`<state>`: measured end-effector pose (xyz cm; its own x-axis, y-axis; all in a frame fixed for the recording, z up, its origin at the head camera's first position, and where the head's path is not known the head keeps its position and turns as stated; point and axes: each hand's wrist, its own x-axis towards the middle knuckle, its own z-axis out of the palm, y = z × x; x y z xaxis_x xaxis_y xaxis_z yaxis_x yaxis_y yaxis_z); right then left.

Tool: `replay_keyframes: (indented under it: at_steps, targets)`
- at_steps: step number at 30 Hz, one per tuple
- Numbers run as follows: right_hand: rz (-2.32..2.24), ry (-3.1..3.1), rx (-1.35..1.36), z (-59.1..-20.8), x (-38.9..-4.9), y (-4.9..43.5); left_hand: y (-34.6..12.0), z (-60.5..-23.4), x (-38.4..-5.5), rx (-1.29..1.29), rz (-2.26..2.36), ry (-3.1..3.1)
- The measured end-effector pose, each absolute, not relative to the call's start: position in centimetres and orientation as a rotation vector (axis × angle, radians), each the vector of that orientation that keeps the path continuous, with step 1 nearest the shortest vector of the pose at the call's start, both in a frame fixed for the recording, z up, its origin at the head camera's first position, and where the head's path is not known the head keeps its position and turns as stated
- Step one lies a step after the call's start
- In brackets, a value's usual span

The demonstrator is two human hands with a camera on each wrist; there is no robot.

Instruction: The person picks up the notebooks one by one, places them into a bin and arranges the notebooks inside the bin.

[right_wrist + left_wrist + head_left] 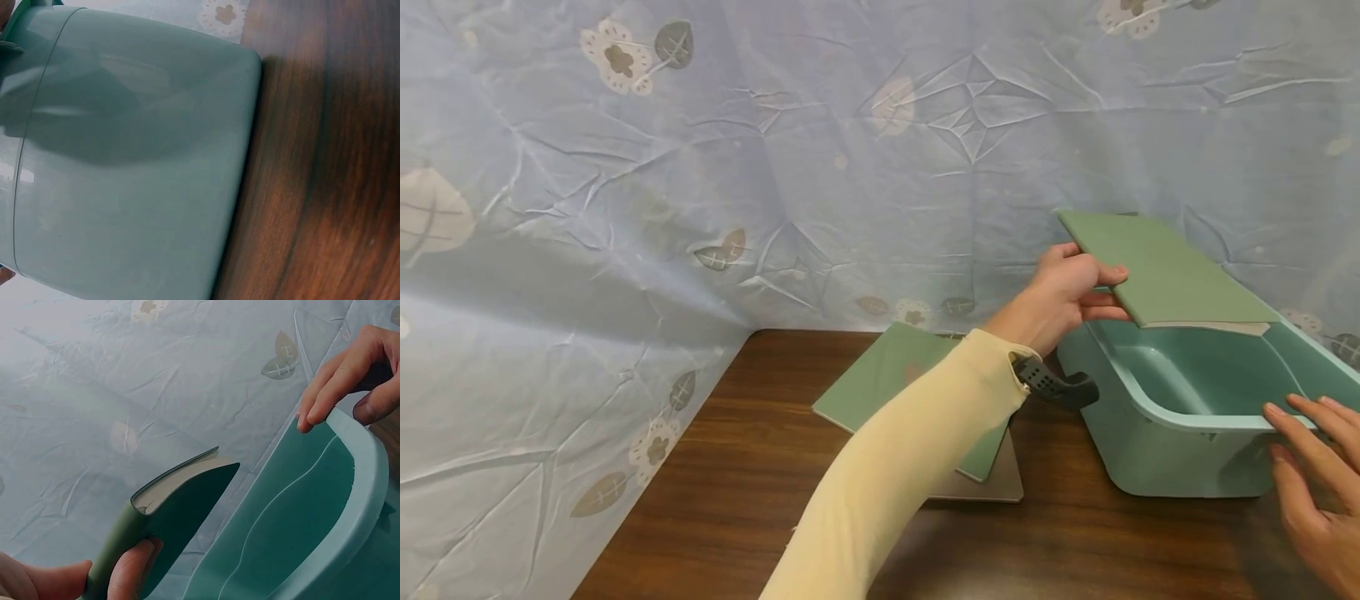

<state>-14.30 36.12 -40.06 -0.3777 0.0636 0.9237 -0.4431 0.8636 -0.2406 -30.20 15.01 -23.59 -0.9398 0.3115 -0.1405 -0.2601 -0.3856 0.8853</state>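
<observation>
My left hand [1067, 292] holds a green book [1180, 271] by its spine edge, thumb on the upper cover and fingers below. The book hangs over the open top of a teal plastic bin [1187, 462], and its page edges [187, 478] show in the left wrist view. At the bin's near right rim, my right hand [1326, 492] grips the edge. In the left wrist view its fingers [337, 378] reach over the rim while the thumb stays outside. The bin's outer wall [137, 181] fills much of the right wrist view.
Another green book [880, 375] lies on a brownish one [1011, 479] on the dark wooden table [737, 467], partly hidden by my left sleeve [895, 467]. A patterned pale curtain [850, 167] stands right behind the table and along its left side.
</observation>
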Motion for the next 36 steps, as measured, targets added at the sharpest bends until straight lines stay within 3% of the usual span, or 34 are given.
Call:
replay_keyframes:
  at_steps: [14, 36]
  targets:
    - [0.528, -1.904, 0.283, -40.0, -14.3, 36.0, 14.1, -22.7, -30.2, -0.21, 2.303, 1.826]
    - [0.587, -1.892, 0.268, -40.3, -14.1, 35.8, 12.6, -22.5, -30.2, -0.097, 2.259, 1.701]
